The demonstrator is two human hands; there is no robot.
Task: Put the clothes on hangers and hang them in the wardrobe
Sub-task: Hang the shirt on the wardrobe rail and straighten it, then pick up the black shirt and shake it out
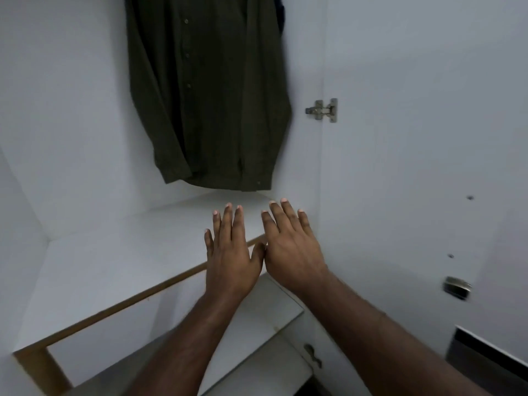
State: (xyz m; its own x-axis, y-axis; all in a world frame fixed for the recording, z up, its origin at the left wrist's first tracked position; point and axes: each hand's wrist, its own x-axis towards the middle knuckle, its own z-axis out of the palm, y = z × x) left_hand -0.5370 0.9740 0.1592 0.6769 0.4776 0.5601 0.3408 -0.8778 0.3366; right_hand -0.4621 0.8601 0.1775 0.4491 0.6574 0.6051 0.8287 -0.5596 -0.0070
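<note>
The wardrobe fills the view, its inner walls smooth, flat, matt white panels meeting in square corners. Its door stands open on the right, a plain white board with two small holes and a dull metal handle low on it. A dark olive shirt hangs inside near the back, of soft, slightly creased cloth with a row of small round buttons down the front and a curved hem that ends just above the shelf; what it hangs from is out of view. The shelf is a flat white board with a raw brown wooden front edge. A second white shelf lies below it.

Both bare forearms reach forward over the shelf edge. The left hand and right hand are held palm down, fingers straight and slightly spread, thumbs touching each other, and they hold nothing. A small shiny metal hinge joins the door to the wardrobe's side
</note>
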